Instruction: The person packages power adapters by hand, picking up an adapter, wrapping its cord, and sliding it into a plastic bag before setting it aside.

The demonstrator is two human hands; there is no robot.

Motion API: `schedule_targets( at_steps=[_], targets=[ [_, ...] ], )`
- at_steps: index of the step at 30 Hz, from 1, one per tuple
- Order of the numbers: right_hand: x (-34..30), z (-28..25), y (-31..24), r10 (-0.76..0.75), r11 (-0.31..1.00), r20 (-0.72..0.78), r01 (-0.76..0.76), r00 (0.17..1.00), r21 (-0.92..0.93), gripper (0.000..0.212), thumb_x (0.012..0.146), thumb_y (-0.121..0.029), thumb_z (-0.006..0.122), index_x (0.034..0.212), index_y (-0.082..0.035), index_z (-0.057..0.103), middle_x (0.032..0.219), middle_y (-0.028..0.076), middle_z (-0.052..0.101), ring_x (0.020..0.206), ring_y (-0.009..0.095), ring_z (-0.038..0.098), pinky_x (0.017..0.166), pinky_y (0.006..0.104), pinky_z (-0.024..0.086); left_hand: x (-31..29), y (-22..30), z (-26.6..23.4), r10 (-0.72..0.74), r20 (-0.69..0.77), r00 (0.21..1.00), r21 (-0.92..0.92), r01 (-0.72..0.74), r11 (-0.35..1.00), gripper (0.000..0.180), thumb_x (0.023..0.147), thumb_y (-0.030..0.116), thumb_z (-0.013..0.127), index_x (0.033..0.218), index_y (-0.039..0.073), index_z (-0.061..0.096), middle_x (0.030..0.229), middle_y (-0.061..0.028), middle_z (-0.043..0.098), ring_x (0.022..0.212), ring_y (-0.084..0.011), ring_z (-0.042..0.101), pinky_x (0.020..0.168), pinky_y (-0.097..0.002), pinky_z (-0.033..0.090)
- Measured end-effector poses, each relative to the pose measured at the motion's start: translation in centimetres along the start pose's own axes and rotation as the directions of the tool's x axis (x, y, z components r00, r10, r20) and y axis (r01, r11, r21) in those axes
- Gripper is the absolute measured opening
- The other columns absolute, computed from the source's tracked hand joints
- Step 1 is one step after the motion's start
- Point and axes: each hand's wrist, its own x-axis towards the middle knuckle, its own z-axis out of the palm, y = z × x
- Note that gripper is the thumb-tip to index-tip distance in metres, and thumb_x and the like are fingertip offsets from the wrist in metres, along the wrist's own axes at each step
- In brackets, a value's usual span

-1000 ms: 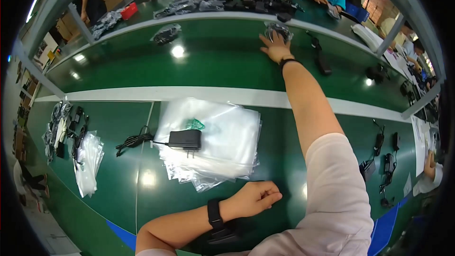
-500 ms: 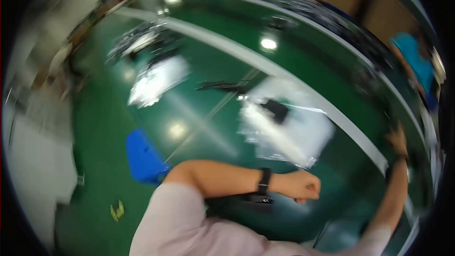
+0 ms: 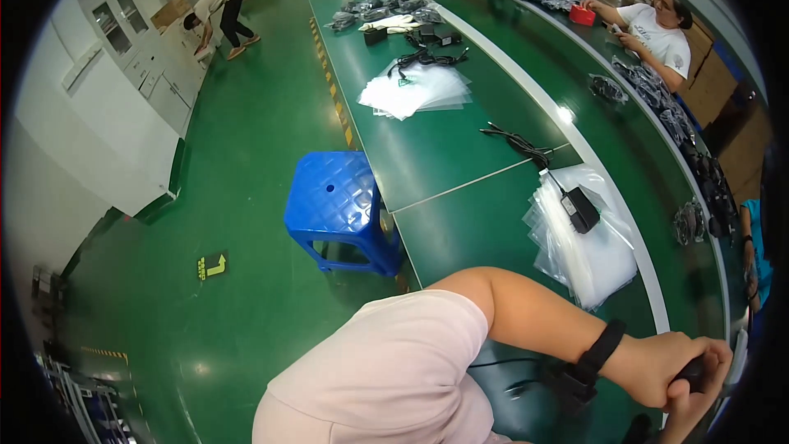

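At the lower right, my left hand (image 3: 655, 368) is closed, with a black band on its wrist, and meets my right hand (image 3: 708, 395). The fingers of my right hand curl round a small black object (image 3: 693, 373), mostly covered, so its kind does not show. My left hand's fingertips are hidden. Beyond my left forearm, a black power adapter (image 3: 579, 210) lies on a stack of clear plastic bags (image 3: 604, 261). Its black cable (image 3: 519, 143) stretches away across the green table (image 3: 460, 226).
A blue plastic stool (image 3: 330, 189) stands against the table's left edge. Farther up lie more plastic bags (image 3: 415, 90) and several bagged cables (image 3: 382, 10). Across the raised belt (image 3: 526, 57), a person in white (image 3: 653, 37) handles a red object (image 3: 582, 16). Another person (image 3: 220, 12) bends by white cabinets.
My view has swung so the table appears farther right. My right hand has come back from the belt side and now meets my left hand, with a small black object in its fingers.
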Motion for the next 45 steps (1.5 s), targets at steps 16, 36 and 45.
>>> schedule_targets(
  at_steps=[16, 36, 45],
  targets=[
    [-1.1, 12.2, -1.8, 0.485, 0.271, 0.128, -0.288, 0.865, 0.918, 0.044, 0.09, -0.033, 0.051, 0.12, -0.001, 0.045, 0.084, 0.007, 0.055, 0.073, 0.014, 0.054, 0.061, 0.0256, 0.044, 1.9, -1.4, -8.1, -0.42, -0.37, 0.829, -0.45, 0.235, 0.861, 0.037, 0.077, 0.012, 0.068, 0.105, 0.004, 0.044, 0.087, -0.0065, 0.057, 0.073, -0.0146, 0.058, 0.064, -0.0272, 0.05],
    [-3.1, 16.6, -3.0, 0.267, 0.529, -0.089, -0.068, 0.96, 0.846, 0.08, 0.089, -0.056, 0.035, 0.139, 0.003, 0.014, 0.138, 0.023, 0.029, 0.129, 0.028, 0.029, 0.105, 0.0347, 0.022, -2.5, -6.3, -4.0, -0.493, -0.197, 0.847, 0.039, 0.51, 0.859, 0.056, 0.065, 0.005, 0.076, 0.108, 0.005, 0.041, 0.095, -0.008, 0.054, 0.082, -0.015, 0.056, 0.068, -0.0274, 0.05],
    [-3.4, 13.5, -2.9, 0.217, 0.054, 0.742, -0.766, 0.635, 0.64, 0.043, 0.093, -0.032, 0.046, 0.116, 0.003, 0.05, 0.109, 0.011, 0.057, 0.098, 0.016, 0.054, 0.085, 0.0283, 0.044, -1.7, -5.3, -5.5, 0.123, -0.371, 0.92, 0.259, -0.025, 0.966, 0.058, 0.061, 0.001, 0.077, 0.107, 0.006, 0.041, 0.093, -0.0072, 0.054, 0.078, -0.0134, 0.057, 0.066, -0.027, 0.051]
  ],
)
